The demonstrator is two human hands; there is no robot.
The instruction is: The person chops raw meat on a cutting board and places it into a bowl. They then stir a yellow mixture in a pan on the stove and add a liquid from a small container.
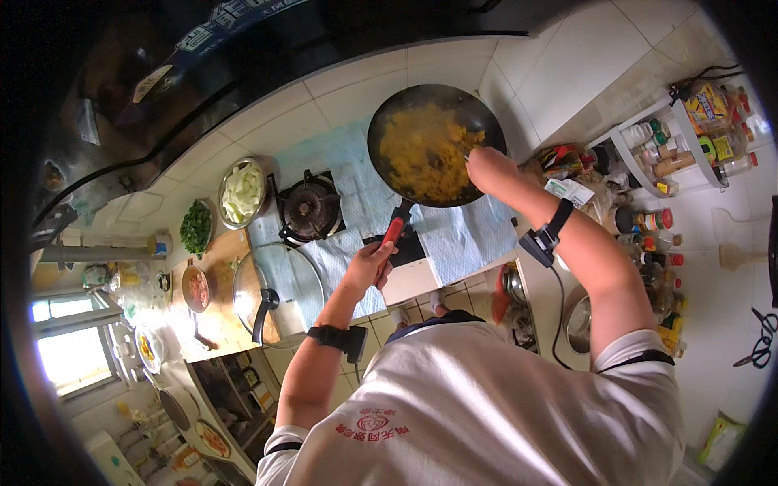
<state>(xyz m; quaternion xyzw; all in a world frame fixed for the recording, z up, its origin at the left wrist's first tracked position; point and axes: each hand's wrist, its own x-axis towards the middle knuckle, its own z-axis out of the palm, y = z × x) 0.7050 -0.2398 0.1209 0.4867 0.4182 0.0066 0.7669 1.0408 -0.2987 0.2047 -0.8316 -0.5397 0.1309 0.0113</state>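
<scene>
My left hand [371, 267] is wrapped around the red and black handle [395, 229] of a dark wok [493, 121]. Yellowish-brown chopped food [422, 143] covers much of the wok's inside, with what looks like light steam above it. At the wok's right rim, my right hand [486, 170] grips a thin utensil [461, 146] that reaches into the food. Its working end is hard to make out. Blue-white absorbent sheets [468, 234] cover the stove top around the wok.
A bare gas burner [307, 206] lies left of the wok. Nearby are a glass lid [310, 297], a metal bowl of pale cut vegetables [243, 193], chopped greens [196, 228] and a small pan [197, 288] on a wooden board [228, 322]. Bottles [659, 219] line the right wall; a range hood [243, 103] overhangs.
</scene>
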